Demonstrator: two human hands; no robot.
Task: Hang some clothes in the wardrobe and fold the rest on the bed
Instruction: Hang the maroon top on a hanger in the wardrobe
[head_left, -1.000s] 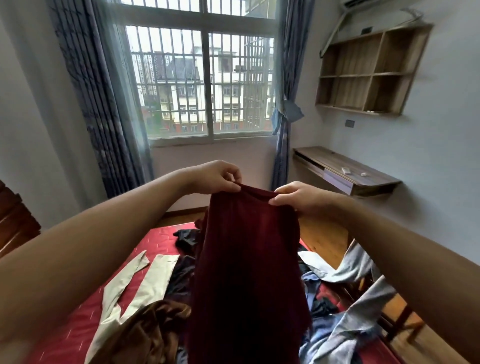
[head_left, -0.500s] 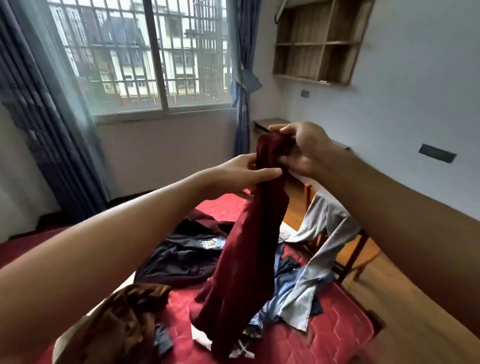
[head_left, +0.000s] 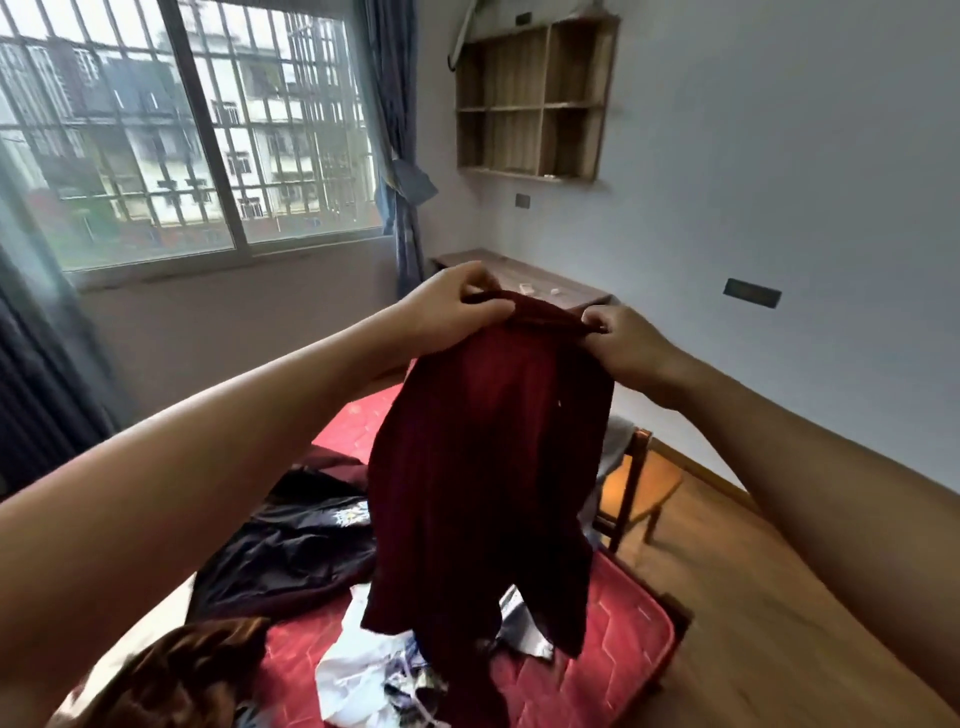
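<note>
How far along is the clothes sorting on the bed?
No folded stack shows yet. The left hand and right hand pinch the dark red garment by its top edge. The black garment, brown garment and white clothes lie crumpled on the red mattress, unsorted.

The dark red garment (head_left: 488, 467) hides part of the chair (head_left: 641, 486); the blurred brown garment (head_left: 171, 675) runs off the bottom edge.

garment (head_left: 483, 467): dark red | mattress (head_left: 623, 649): red, quilted stitch pattern | jacket (head_left: 291, 551): black, white emblem | cloth (head_left: 192, 670): brown | curtain (head_left: 404, 234): blue
</note>
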